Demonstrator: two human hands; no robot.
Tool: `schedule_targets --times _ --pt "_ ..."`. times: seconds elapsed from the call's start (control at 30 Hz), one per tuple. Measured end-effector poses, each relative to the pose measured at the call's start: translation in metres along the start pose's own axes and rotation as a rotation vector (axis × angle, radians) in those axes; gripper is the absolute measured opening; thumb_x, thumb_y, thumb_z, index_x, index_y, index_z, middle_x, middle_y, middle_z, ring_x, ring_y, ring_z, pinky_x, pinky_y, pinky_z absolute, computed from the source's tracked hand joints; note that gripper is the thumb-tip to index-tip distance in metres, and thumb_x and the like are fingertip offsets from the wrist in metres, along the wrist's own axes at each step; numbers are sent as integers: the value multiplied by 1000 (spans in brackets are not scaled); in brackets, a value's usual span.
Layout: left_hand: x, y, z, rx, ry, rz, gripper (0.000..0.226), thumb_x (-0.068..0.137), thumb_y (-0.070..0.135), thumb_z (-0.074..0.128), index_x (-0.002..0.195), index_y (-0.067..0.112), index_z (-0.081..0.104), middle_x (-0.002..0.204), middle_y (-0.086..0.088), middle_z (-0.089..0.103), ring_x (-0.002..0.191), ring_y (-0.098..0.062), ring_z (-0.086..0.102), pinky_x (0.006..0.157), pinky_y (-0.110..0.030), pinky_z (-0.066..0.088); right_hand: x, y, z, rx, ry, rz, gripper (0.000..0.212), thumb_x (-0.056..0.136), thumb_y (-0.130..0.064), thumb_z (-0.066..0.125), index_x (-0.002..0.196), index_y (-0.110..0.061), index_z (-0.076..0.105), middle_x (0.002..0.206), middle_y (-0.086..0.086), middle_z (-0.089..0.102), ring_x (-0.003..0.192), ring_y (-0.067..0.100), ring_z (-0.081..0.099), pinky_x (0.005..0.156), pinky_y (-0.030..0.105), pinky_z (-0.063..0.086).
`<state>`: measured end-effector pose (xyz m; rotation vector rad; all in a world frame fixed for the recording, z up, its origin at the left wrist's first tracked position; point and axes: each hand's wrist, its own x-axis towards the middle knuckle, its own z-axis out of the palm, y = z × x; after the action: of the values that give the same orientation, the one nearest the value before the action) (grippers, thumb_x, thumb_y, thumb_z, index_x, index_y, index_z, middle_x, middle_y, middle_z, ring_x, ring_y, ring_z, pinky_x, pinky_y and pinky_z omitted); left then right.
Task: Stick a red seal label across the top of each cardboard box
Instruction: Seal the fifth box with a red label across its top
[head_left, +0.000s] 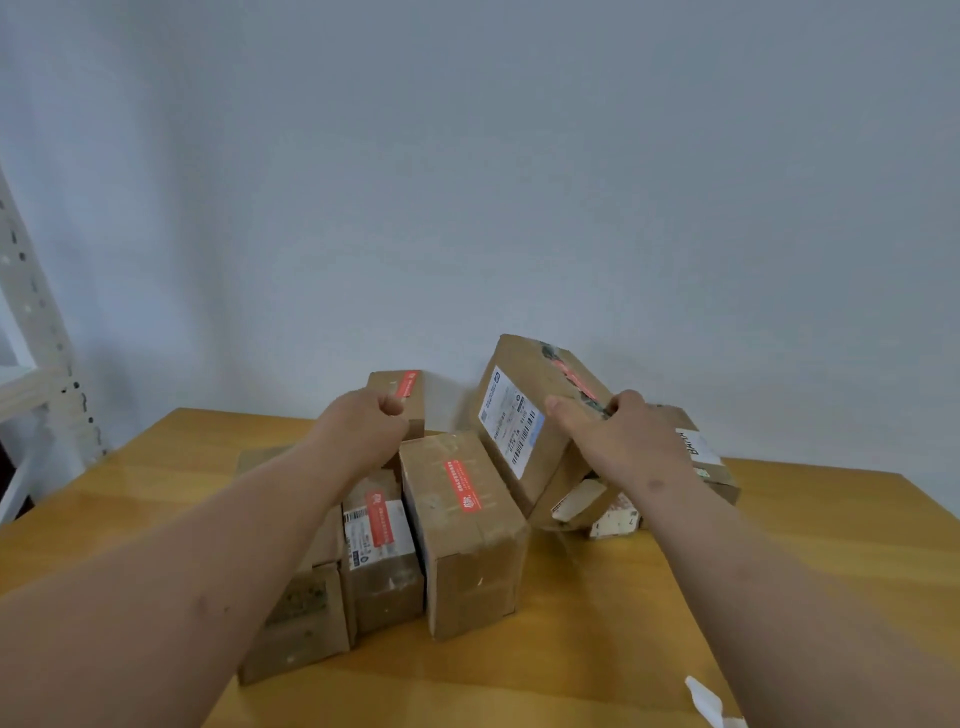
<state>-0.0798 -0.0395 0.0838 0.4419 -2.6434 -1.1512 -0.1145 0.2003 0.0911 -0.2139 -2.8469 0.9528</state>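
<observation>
Wooden table (675, 597) against a pale wall (519, 156); a cluster of cardboard boxes sits at its far middle.

Tilted box (530, 431), at 1 o'clock from table centre: raised on its near lower edge, leaning back and right, long axis running from near-left up toward 1 o'clock. Its white shipping label (511, 421) faces left toward the viewer; a red seal label (574, 382) runs along its upper face.

Right hand (618, 436) grips this box over the upper edge, thumb on the labelled face, fingers curled over the top.

Left hand (363, 426), at 11 o'clock: fingers curled into a loose fist, nothing visibly held. It hovers in front of the small back box (402, 400), which carries a red label.

Centre box (462, 519): flat on the table, long axis 12 to 6 o'clock, red label (463, 486) across its top. Just left, touching it, a narrower box (379, 551) with a red label over a white one.

Another box (711, 457) lies behind the right hand.

Open room: bare tabletop from 3 to 6 o'clock; a white paper scrap (709, 701) near the front edge. Metal shelving (36, 338) stands at far left.
</observation>
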Motion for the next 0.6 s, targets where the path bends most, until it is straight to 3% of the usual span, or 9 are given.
schedule_targets --times 0.1,0.2,0.3,0.4,0.5,0.6 --pt "15 -9 1 35 -16 -54 39 91 17 55 130 14 54 127 -8 56 97 -18 51 80 -31 41 0 1 20 -163 -82 -10 109 58 -96 31 136 -20 43 135 13 47 122 38 48 95 48 47" --pt "30 -14 2 102 -35 -109 49 91 20 56 138 14 47 135 -12 51 111 -27 51 88 -36 44 1 0 34 -301 -150 -41 113 57 -99 15 135 -21 42 137 10 38 116 39 50 94 53 46" --pt "43 -17 5 172 -46 -150 54 89 25 58 140 15 44 132 -14 52 115 -32 50 94 -42 47 8 -10 35 -407 -91 -148 93 75 -86 13 128 -21 52 139 12 36 127 39 40 107 59 32" --pt "56 -14 8 297 -44 -136 53 90 27 54 141 18 42 132 -15 50 116 -34 49 100 -46 44 11 -28 35 -482 -1 -313 57 93 -57 26 128 -22 55 136 9 43 132 36 33 114 57 18" --pt "71 -9 13 401 -63 -120 58 90 31 53 145 22 37 137 -15 45 119 -34 47 102 -43 42 13 -47 45 -469 -30 -445 35 92 -33 34 114 -24 59 129 3 47 129 29 37 114 54 14" --pt "87 -12 22 381 -134 -163 73 86 42 60 149 20 30 141 -15 39 120 -35 48 101 -46 45 18 -61 59 -450 -104 -480 26 88 -25 36 101 -24 59 123 2 48 126 28 37 112 53 12"
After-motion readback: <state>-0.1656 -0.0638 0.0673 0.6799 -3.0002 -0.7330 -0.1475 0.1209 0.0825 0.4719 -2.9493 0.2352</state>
